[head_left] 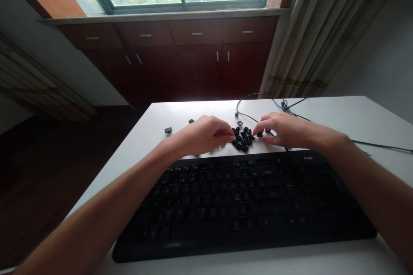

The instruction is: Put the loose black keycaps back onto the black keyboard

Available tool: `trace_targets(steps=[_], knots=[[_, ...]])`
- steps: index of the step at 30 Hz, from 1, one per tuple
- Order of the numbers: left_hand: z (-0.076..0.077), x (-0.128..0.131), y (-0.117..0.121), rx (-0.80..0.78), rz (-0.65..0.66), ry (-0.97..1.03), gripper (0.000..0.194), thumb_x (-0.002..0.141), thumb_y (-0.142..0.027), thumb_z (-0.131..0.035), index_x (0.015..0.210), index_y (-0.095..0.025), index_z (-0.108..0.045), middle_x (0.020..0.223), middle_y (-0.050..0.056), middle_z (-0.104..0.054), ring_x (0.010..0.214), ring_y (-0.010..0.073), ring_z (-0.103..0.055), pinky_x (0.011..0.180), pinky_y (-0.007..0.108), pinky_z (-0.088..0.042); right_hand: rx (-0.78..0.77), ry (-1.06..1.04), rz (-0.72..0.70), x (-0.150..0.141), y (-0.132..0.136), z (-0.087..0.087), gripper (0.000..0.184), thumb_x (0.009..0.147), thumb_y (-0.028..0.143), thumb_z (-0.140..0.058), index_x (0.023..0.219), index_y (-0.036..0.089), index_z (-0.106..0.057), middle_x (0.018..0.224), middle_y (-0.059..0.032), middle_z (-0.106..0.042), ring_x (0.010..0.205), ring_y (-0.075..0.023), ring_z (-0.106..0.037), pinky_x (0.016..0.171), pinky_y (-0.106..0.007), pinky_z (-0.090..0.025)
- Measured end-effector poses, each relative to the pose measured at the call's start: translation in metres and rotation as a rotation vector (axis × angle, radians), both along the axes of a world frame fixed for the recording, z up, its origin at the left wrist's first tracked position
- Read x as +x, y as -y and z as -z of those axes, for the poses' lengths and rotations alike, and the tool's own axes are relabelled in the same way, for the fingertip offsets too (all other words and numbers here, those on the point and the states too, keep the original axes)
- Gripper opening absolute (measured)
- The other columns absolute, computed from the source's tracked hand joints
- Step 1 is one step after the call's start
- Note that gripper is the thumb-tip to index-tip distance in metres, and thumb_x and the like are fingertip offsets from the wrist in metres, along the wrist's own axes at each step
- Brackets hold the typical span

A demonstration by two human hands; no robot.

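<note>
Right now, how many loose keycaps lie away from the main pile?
3: one far left on the table, one behind the left hand, one above the pile. Hands may hide more.

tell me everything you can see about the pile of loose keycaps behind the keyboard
The pile of keycaps is a small heap of black, plastic-looking square caps lying jumbled on the white table, just beyond the black keyboard. The left hand reaches its fingertips to the heap's left edge; the right hand pinches one cap at its right edge. A few stray caps lie apart to the left. Any print on them is too small to read.
</note>
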State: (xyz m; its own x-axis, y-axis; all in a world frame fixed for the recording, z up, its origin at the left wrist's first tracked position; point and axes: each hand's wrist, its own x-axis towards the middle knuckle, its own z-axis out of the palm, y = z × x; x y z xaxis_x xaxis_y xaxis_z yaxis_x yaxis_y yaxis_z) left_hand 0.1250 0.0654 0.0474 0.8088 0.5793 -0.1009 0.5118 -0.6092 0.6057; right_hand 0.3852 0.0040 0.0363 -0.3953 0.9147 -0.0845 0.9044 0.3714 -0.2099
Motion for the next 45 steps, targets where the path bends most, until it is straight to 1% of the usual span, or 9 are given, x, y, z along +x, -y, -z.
trace_targets(steps=[4, 8, 14, 20, 25, 30, 33, 37, 45], knots=[[0.0, -0.001, 0.0, 0.019, 0.034, -0.017, 0.024, 0.092, -0.038, -0.057, 0.099, -0.023, -0.075, 0.084, 0.001, -0.076, 0.07, 0.0141, -0.068, 0.061, 0.023, -0.049, -0.008, -0.009, 0.0, -0.001, 0.002, -0.004, 0.032, 0.085, 0.03, -0.064, 0.116, 0.024, -0.073, 0.109, -0.0069, -0.073, 0.097, -0.025, -0.066, 0.082, -0.035, -0.05], [0.003, -0.002, -0.002, 0.012, 0.035, -0.012, 0.024, 0.091, -0.04, -0.06, 0.099, -0.023, -0.075, 0.085, 0.003, -0.076, 0.07, 0.0151, -0.067, 0.061, 0.024, -0.05, -0.003, -0.021, 0.002, -0.002, 0.002, -0.004, 0.031, 0.087, 0.037, -0.064, 0.111, 0.021, -0.074, 0.108, -0.0089, -0.074, 0.097, -0.0257, -0.067, 0.08, -0.035, -0.051], [0.005, 0.0, -0.004, -0.007, 0.065, -0.061, 0.024, 0.088, -0.042, -0.063, 0.096, -0.024, -0.077, 0.09, 0.004, -0.077, 0.079, 0.0204, -0.071, 0.069, 0.028, -0.054, -0.012, -0.063, 0.027, 0.0, 0.003, -0.007, 0.026, 0.088, 0.024, -0.061, 0.11, 0.019, -0.074, 0.106, -0.0073, -0.075, 0.094, -0.0206, -0.068, 0.08, -0.031, -0.051], [0.004, 0.003, -0.002, 0.059, 0.093, -0.13, 0.021, 0.087, -0.04, -0.063, 0.09, -0.024, -0.078, 0.087, 0.004, -0.076, 0.072, 0.0174, -0.068, 0.062, 0.026, -0.05, 0.037, -0.194, 0.084, 0.012, 0.016, -0.039, 0.03, 0.085, 0.026, -0.066, 0.114, 0.02, -0.072, 0.107, -0.0042, -0.074, 0.091, -0.0172, -0.068, 0.076, -0.027, -0.053], [0.01, 0.004, -0.001, 0.117, 0.126, -0.103, 0.024, 0.09, -0.04, -0.059, 0.091, -0.025, -0.077, 0.092, 0.003, -0.075, 0.073, 0.0157, -0.066, 0.063, 0.025, -0.048, 0.101, -0.266, 0.071, 0.018, 0.051, -0.06, 0.025, 0.088, 0.03, -0.066, 0.11, 0.022, -0.074, 0.107, -0.0033, -0.074, 0.09, -0.017, -0.069, 0.076, -0.027, -0.055], [0.013, 0.004, 0.0, 0.136, 0.151, -0.076, 0.025, 0.092, -0.037, -0.056, 0.09, -0.025, -0.077, 0.097, 0.003, -0.075, 0.078, 0.0161, -0.067, 0.067, 0.025, -0.048, 0.086, -0.256, 0.144, 0.04, 0.1, -0.04, 0.026, 0.091, 0.035, -0.065, 0.114, 0.026, -0.073, 0.108, -0.0029, -0.075, 0.09, -0.0183, -0.07, 0.078, -0.029, -0.057], [0.012, 0.004, 0.0, 0.151, 0.163, -0.07, 0.026, 0.094, -0.035, -0.054, 0.092, -0.024, -0.077, 0.101, 0.004, -0.075, 0.082, 0.0177, -0.068, 0.07, 0.026, -0.048, 0.088, -0.258, 0.224, 0.058, 0.129, -0.021, 0.026, 0.091, 0.036, -0.064, 0.115, 0.029, -0.071, 0.109, -0.002, -0.075, 0.095, -0.0205, -0.071, 0.084, -0.032, -0.059], [0.01, 0.005, 0.0, 0.188, 0.179, -0.065, 0.026, 0.094, -0.033, -0.052, 0.099, -0.025, -0.077, 0.105, 0.004, -0.075, 0.087, 0.0188, -0.068, 0.074, 0.027, -0.049, 0.145, -0.27, 0.225, 0.071, 0.16, -0.004, 0.024, 0.09, 0.031, -0.066, 0.113, 0.031, -0.072, 0.113, -0.0017, -0.075, 0.106, -0.0236, -0.07, 0.094, -0.038, -0.059], [0.013, 0.004, -0.002, 0.216, 0.168, -0.108, 0.03, 0.093, -0.038, -0.051, 0.106, -0.027, -0.076, 0.105, 0.004, -0.076, 0.087, 0.0198, -0.07, 0.076, 0.029, -0.051, 0.189, -0.313, 0.121, 0.071, 0.183, 0.009, 0.039, 0.089, 0.018, -0.065, 0.121, 0.039, -0.071, 0.113, 0.0001, -0.076, 0.105, -0.0233, -0.069, 0.087, -0.041, -0.063]])
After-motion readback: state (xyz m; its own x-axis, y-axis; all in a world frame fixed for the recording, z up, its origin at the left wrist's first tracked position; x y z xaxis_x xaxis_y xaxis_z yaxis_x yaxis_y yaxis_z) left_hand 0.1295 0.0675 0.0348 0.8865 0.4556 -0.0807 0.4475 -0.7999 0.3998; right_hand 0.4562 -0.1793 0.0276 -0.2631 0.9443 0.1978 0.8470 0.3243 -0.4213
